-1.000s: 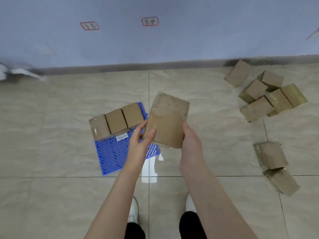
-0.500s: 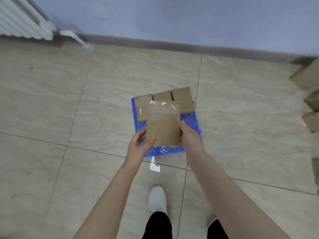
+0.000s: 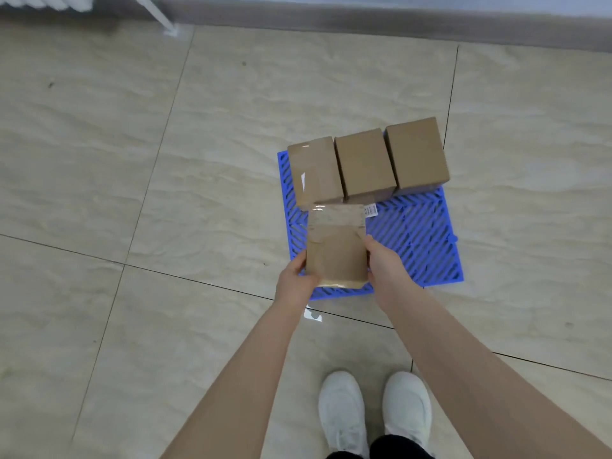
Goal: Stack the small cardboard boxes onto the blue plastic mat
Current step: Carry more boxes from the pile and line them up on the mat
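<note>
A blue plastic mat (image 3: 414, 233) lies on the tiled floor. Three small cardboard boxes stand side by side along its far edge: a taped one on the left (image 3: 313, 172), one in the middle (image 3: 364, 162) and one on the right (image 3: 415, 154). A fourth, taped cardboard box (image 3: 336, 245) is low over the mat's near left part, just in front of the left box. My left hand (image 3: 294, 284) grips its near left corner and my right hand (image 3: 384, 265) grips its right side. Whether it rests on the mat I cannot tell.
Beige floor tiles with dark grout lines surround the mat. A grey skirting board (image 3: 364, 14) runs along the wall at the top. A white radiator (image 3: 46, 1) and its pipe are at the top left. My white shoes (image 3: 374, 412) stand just behind the mat.
The view has closed in on the mat and tilted down. Both hands have lowered the held box from in front of the row down to the mat's near left part.
</note>
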